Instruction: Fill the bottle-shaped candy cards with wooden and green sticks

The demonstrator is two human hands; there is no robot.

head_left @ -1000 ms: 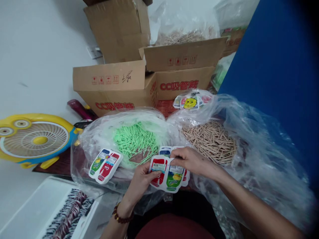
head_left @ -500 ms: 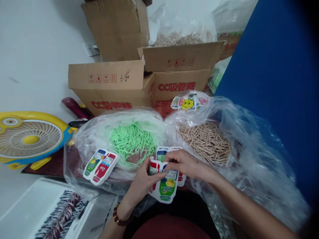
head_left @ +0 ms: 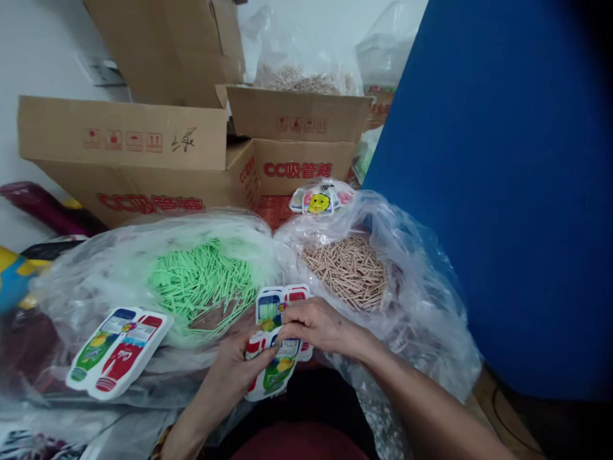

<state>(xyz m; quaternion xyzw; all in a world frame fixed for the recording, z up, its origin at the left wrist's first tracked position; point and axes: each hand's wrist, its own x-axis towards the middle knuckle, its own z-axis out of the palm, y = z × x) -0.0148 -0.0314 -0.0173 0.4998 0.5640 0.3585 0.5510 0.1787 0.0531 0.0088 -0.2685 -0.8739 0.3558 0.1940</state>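
My left hand [head_left: 234, 363] is closed around a bottle-shaped candy packet [head_left: 276, 378] printed with a green lemon drink and a red cola. At the packet's upper edge, the fingers of my right hand [head_left: 313, 324] are pinched together; whether a small piece is also between them is hidden. Just behind lies another packet of the same kind [head_left: 268, 305], partly covered by my hands. To the left rests a stack of matching packets [head_left: 119, 351]. Thin green sticks [head_left: 205, 281] spread out beyond my left hand, and brown sticks [head_left: 348, 271] beyond my right.
Clear plastic bags [head_left: 421, 313] surround both stick heaps. Behind them stand open cardboard boxes [head_left: 167, 182] with red print, and packets with a yellow face [head_left: 318, 202]. A blue panel [head_left: 493, 211] closes off the right side. Part of a yellow-and-blue fan [head_left: 13, 278] shows at left.
The view has shifted, so the boxes, sticks and packets appear farther left and most of the fan has left the frame. Both hands stay on the packet, the right fingers still at its upper edge.
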